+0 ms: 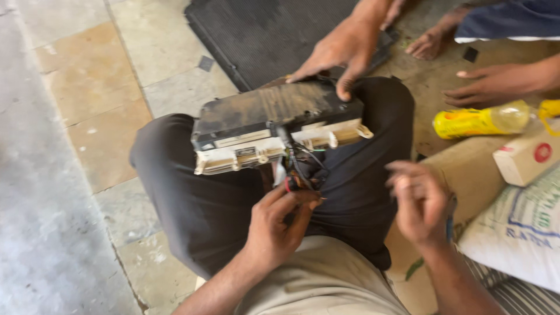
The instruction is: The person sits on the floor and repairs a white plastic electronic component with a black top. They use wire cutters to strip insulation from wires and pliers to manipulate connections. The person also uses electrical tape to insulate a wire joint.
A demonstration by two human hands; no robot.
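We've got the dusty black and cream electrical unit [274, 125] balanced on our lap, wires [300, 166] hanging from its near side. Our left hand [277, 224] has its fingers pinched together on the wire bundle. Our right hand [417, 201] is blurred, fingers loosely curled, holding nothing we can make out. A co-worker's hand [341, 49] steadies the unit's far edge. Risks, imo: tug too hard & a wire snaps or pulls out; if that hand lets go, the unit may tip off our knees onto the floor [87, 87].
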